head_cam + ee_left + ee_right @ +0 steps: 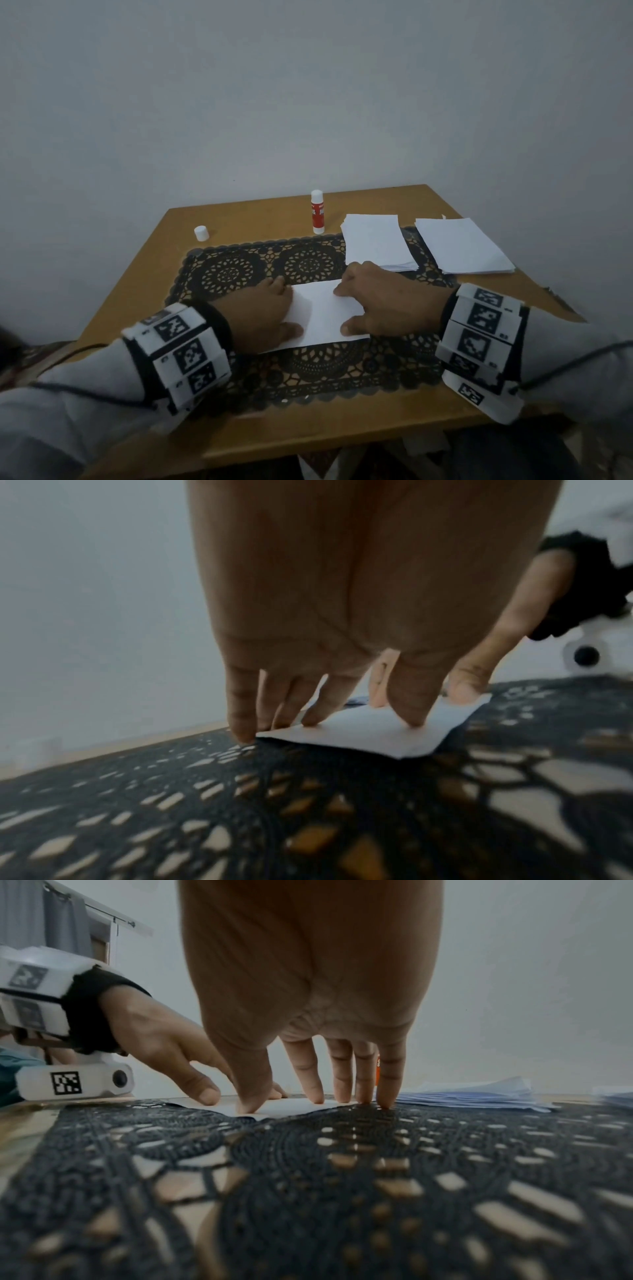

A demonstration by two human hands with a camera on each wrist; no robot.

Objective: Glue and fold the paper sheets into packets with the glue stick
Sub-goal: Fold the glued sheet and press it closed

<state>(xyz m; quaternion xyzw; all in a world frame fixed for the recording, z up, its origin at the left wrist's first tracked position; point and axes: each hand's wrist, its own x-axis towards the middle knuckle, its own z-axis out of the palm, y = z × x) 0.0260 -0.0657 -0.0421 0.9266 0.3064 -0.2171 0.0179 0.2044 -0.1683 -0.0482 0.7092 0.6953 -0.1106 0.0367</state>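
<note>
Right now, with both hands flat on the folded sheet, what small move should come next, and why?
Probably slide the right hand along the folded sheet to sharpen the crease while the left hand pins it. Both hands press it flat on the lace mat, and the glue stick stands uncapped, unused.

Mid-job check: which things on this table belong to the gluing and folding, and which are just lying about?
Part of the job:
- folded sheet, pressed flat by left hand and right hand
- glue stick, upright
- its cap
- two paper stacks

Just lying about:
- lace mat
- table
</note>
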